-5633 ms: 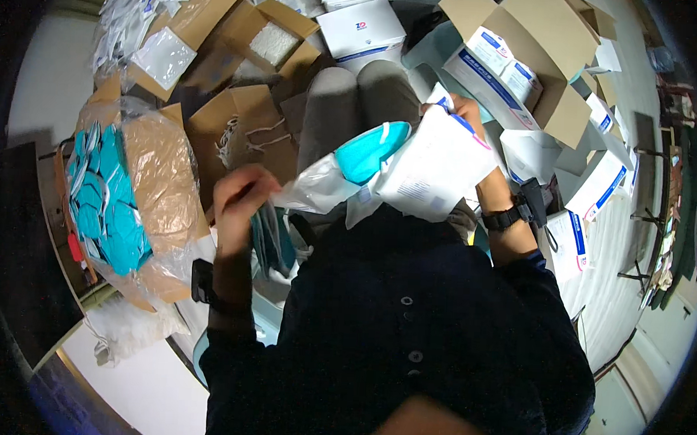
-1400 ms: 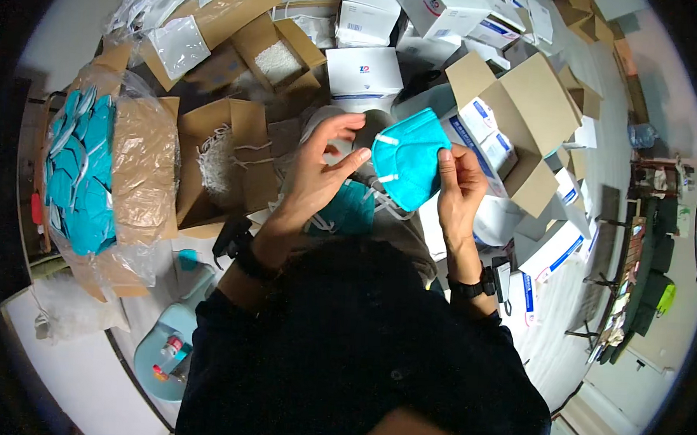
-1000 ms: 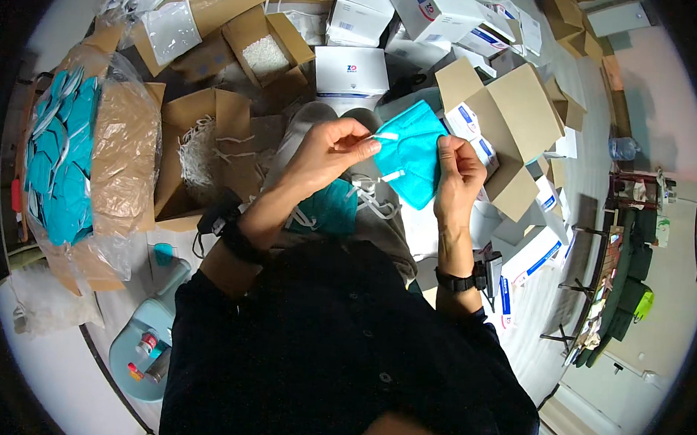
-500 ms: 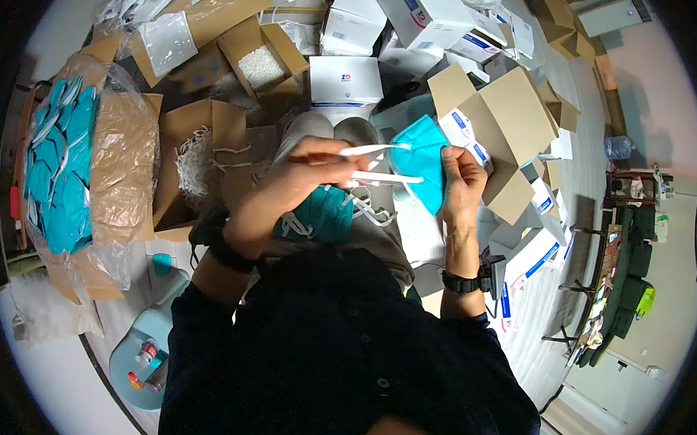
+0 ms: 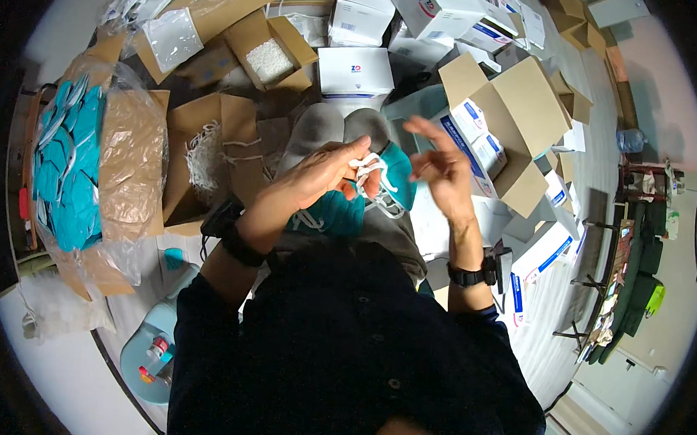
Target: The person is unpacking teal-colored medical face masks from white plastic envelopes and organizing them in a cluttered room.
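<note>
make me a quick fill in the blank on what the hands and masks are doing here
1. The left hand pinches a teal face mask by its white ____.
2. The right hand is open and holds ____.
3. Many more teal masks fill a clear ____ bag at the left.

Missing words: straps; nothing; plastic

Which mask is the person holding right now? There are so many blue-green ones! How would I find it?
Start at the big clear bag of teal masks on the far left, then move right, past the open brown box of white straps, to the two hands in the middle. The held mask is folded and pinched by the left hand, the right hand open beside it. Only this one is lifted, white straps looped over the fingers.
</note>
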A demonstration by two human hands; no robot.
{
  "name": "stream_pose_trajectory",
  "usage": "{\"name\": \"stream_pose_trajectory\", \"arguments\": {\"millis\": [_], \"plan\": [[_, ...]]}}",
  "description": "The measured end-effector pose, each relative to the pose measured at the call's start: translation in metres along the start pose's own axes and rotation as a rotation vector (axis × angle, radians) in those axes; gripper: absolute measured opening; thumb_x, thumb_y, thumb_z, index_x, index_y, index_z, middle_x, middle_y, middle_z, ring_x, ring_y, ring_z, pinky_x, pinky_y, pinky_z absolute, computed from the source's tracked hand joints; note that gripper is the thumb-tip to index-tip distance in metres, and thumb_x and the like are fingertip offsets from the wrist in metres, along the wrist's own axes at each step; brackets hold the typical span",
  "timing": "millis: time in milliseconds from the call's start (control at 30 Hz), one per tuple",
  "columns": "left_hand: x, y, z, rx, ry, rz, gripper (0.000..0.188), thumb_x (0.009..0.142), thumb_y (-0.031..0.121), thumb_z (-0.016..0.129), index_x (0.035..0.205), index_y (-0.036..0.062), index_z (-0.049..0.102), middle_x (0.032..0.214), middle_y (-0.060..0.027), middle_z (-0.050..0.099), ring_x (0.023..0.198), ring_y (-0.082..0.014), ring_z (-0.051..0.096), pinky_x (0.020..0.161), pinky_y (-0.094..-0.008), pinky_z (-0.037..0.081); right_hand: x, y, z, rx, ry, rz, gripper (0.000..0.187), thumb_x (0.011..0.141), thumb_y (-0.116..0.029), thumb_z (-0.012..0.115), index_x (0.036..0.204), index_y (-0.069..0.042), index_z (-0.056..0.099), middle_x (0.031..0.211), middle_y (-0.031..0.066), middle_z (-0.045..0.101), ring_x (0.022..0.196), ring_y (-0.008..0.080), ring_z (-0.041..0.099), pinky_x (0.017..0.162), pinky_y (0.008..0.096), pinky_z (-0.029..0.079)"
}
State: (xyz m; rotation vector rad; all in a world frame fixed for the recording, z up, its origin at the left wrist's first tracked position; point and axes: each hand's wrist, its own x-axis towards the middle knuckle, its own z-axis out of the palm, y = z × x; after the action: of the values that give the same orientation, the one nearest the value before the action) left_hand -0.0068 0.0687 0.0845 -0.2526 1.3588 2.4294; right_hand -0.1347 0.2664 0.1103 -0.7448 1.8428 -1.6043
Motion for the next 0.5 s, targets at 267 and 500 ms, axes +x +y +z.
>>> {"name": "stream_pose_trajectory", "arguments": {"millis": [267, 500], "plan": [[0.001, -0.003, 0.004, 0.389, 0.050, 0.012, 0.037, 0.101, 0.035, 0.041, 0.098, 0.0065, 0.064, 0.069, -0.0016, 0.062, 0.050, -0.0063, 0.049, 0.046, -0.0201, 0.039, 0.001, -0.006, 0.017, 0.021, -0.206, -0.013, 0.012, 0.085, -0.012, 0.071, 0.087, -0.003, 0.063, 0.082, -0.0003, 0.061, 0.078, 0.0074, 0.054, 0.071, 0.0259, 0.047], [0.026, 0.007, 0.040, 0.180, 0.308, 0.011, 0.039, 0.092, 0.038, 0.049, 0.066, 0.0092, 0.051, 0.062, -0.0011, 0.052, 0.055, -0.0106, 0.046, 0.050, -0.0236, 0.035, 0.018, 0.024, -0.007, -0.084, 0.092, 0.017, 0.019, 0.082, -0.008, 0.074, 0.071, -0.002, 0.060, 0.066, -0.0029, 0.054, 0.065, 0.0041, 0.045, 0.056, 0.0238, 0.038]]}}
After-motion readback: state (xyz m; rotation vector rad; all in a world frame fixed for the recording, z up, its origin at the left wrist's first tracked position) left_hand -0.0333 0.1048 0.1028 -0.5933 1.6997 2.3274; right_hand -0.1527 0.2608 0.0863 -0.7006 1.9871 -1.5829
